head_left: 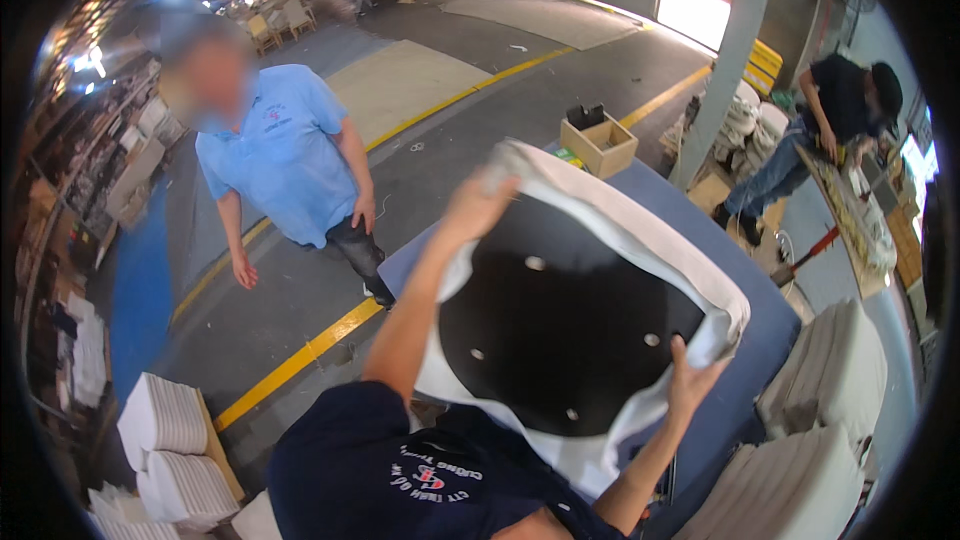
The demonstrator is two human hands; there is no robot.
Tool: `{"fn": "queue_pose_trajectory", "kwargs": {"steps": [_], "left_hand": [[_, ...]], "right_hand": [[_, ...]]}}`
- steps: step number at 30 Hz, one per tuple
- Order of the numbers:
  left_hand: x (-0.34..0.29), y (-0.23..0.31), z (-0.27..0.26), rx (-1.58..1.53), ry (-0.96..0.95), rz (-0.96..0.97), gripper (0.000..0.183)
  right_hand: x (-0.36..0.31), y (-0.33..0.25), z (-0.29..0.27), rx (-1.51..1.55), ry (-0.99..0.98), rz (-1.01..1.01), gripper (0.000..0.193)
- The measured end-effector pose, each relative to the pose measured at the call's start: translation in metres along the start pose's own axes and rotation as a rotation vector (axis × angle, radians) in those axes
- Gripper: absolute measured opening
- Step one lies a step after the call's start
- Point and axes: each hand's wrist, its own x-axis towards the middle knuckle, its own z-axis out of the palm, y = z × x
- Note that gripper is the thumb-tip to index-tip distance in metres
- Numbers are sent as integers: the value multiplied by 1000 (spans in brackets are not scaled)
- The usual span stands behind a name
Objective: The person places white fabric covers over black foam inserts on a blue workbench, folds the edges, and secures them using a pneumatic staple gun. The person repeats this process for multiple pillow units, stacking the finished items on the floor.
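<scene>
A seat cushion is tilted up before me, its black underside facing me, with several small pale round spots on it. White fabric wraps its sides and folds loosely over the rim. At the far left corner my left hand grips the fabric edge, its fingers partly blurred. My right hand holds the near right corner, thumb over the rim toward the black face and the other fingers mostly hidden behind the fabric. Under the cushion is a blue-grey table.
A wooden box with black items sits at the table's far end. Stacked pale cushions stand at right, more white stacks at lower left. A person in a light blue shirt faces the table; another person works at a bench at right.
</scene>
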Motion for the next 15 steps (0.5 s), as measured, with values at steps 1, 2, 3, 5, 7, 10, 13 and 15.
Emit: {"fn": "queue_pose_trajectory", "kwargs": {"steps": [1,2,3,5,7,10,13,15], "left_hand": [[10,-6,39,-76,-114,-41,74],[19,-27,62,-110,-185,-86,75],[31,-41,84,-153,-254,-123,76],[32,-63,121,-106,-249,-228,83],[1,-71,178,-159,-438,-254,90],[-41,-74,209,-87,-639,-192,91],[-104,-121,175,-177,-361,98,56],[-164,-143,141,-267,-169,211,35]], "right_hand": [[4,4,2,-96,-39,163,90],[6,11,11,-168,-97,323,90],[9,24,19,-167,-145,375,93],[3,61,39,-204,-203,450,97],[-7,119,22,-377,-184,523,102],[-4,181,-11,-436,-294,628,111],[-46,189,10,-392,-419,533,108],[-50,181,-1,-558,-538,445,106]]}}
